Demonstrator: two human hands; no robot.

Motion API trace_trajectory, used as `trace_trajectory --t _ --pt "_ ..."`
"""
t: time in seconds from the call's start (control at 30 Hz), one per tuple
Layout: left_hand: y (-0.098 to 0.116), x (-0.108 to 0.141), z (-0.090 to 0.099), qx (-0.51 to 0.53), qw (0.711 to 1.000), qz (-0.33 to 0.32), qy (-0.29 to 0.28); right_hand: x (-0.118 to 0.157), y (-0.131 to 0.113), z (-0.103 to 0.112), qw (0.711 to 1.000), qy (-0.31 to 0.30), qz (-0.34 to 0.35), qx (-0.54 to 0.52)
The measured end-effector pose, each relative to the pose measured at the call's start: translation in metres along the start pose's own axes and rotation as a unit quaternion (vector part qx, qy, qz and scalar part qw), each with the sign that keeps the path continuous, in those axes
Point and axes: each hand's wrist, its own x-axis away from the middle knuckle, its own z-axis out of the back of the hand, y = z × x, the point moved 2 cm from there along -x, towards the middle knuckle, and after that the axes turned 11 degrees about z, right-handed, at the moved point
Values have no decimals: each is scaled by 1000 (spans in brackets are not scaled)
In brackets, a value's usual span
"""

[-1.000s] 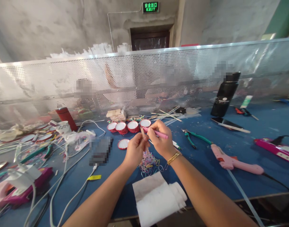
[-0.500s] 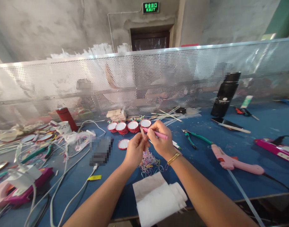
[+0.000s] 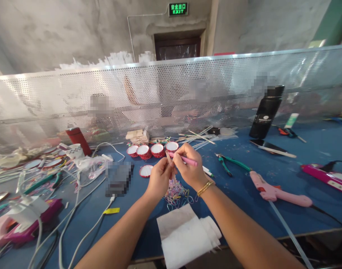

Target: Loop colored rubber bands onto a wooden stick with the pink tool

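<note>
My left hand (image 3: 160, 175) is closed on a flat wooden craft stick (image 3: 168, 157) that stands nearly upright between thumb and fingers. In my right hand (image 3: 190, 164), which wears a gold bracelet at the wrist, is a pink marker (image 3: 189, 161). Its tip points left and meets the upper end of the stick; whether it touches is too small to tell. Below both hands lies a pile of colourful thin loops (image 3: 176, 192). Just left of my left hand is a single red-rimmed round piece with a white face (image 3: 145, 171).
Stacks of red-rimmed discs (image 3: 157, 150) stand behind the hands. White cloth (image 3: 187, 237) lies at the front edge. A pink glue gun (image 3: 277, 192), green-handled pliers (image 3: 228, 164) and a black bottle (image 3: 267, 112) are at right. Cables and a phone (image 3: 120, 178) lie left.
My right hand and the pink marker have shifted very slightly left. The left hand and the stick look almost the same.
</note>
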Motion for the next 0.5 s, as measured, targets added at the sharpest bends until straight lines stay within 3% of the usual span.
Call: trace_trajectory --t 0.5 --pt "-1 0 0 3 1000 9 -1 0 0 0 1000 11 0 5"
